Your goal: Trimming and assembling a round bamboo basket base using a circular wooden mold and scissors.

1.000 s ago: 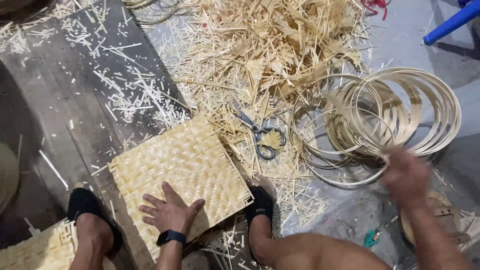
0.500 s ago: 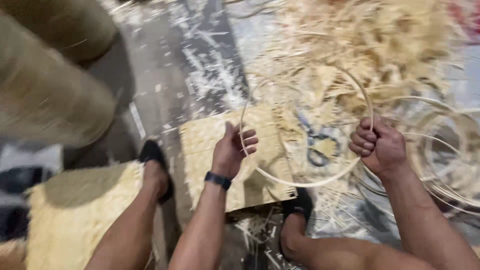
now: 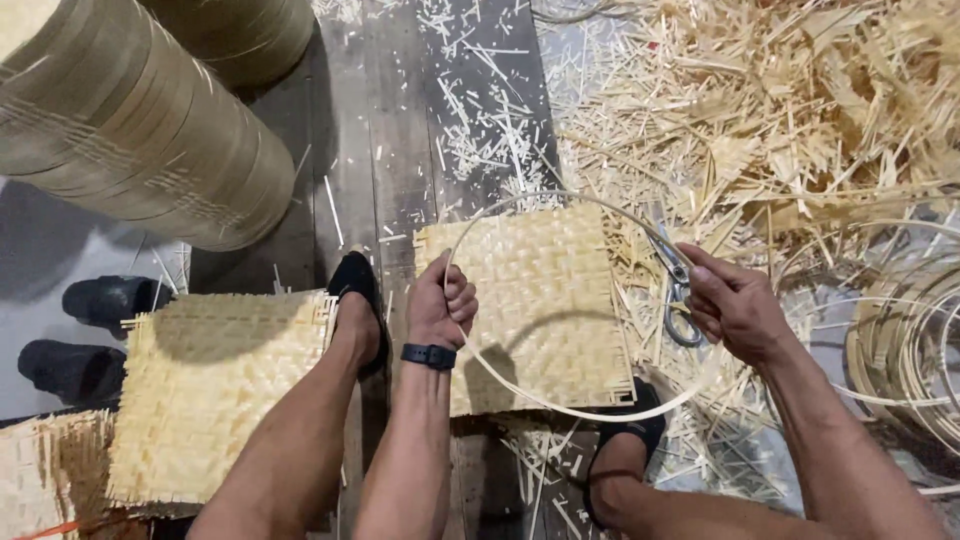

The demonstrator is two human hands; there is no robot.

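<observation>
Thin bamboo hoop [image 3: 560, 408] gripped at opposite sides, left hand [image 3: 440, 305] fisted on its left arc, right hand [image 3: 735, 305] pinching its right arc, held flat directly above the square woven mat [image 3: 540, 300] between both feet.

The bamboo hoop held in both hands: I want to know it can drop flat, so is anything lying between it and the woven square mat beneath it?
Nothing visible lies between the hoop and the woven mat. The left hand and right hand grip its sides. Scissors lie beside the mat's right edge, under the hoop's right side.
</observation>
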